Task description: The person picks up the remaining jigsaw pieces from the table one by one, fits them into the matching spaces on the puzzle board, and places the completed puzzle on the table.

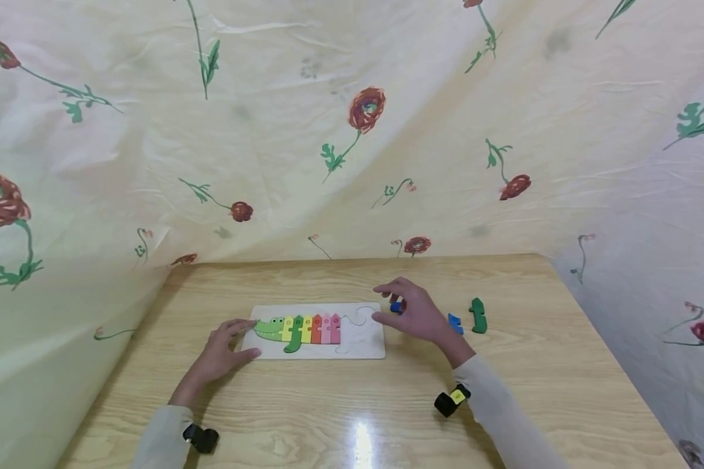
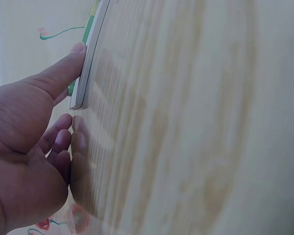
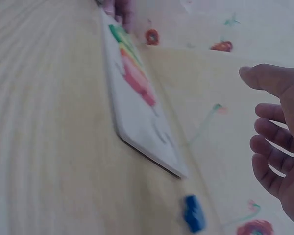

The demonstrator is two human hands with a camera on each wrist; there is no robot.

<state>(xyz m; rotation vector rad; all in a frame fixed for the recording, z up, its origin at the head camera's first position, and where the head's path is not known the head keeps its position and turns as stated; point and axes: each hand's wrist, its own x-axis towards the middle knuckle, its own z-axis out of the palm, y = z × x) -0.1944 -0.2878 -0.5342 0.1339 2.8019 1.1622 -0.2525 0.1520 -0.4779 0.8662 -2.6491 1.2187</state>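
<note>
A white puzzle board (image 1: 364,342) lies flat on the table, its left part filled by a crocodile (image 1: 268,330) of green, yellow, orange and pink pieces. Bare board with drawn outlines shows at its right end. My left hand (image 1: 218,352) is at the board's left end. Its thumb (image 2: 71,66) touches the board's edge and the other fingers rest low by the table. Over the right end of the board my right hand (image 1: 413,312) hovers with loosely bent fingers and nothing in them. Below it a small blue piece (image 3: 193,214) lies beside the board's corner.
Right of my right hand lie another blue piece (image 1: 455,324) and a green piece (image 1: 478,315). The wooden table (image 1: 305,404) ends at a flower-printed cloth (image 1: 281,143) behind and on both sides. A black wrist camera sits on each sleeve.
</note>
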